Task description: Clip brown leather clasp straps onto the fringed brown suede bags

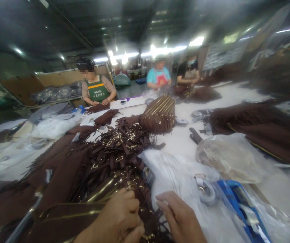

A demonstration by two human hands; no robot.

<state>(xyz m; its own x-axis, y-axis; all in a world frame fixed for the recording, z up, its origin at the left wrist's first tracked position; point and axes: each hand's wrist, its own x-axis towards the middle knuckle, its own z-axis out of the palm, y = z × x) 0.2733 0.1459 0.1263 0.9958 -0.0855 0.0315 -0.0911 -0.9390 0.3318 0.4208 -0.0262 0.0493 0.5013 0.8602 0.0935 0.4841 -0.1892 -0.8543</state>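
Note:
My left hand (121,216) is at the bottom centre with its fingers curled closed; whatever they hold, if anything, is hidden. Under and beside it lies a dark brown piece with gold zips (71,214). My right hand (182,216) is a little to the right, its fingers stretched toward the left and apart from the thumb, with nothing visible in them. Between and beyond both hands spreads a heap of brown straps with gold clasps (119,158). A white plastic bag (172,168) lies just beyond my right hand.
A blue tape dispenser (243,206) lies at right beside clear plastic bags (231,155). Stacked brown pieces with gold zips (160,113) stand beyond the straps. Brown fringed fabric (264,125) covers the right side. Several co-workers, one in a green apron (98,91), are across the table.

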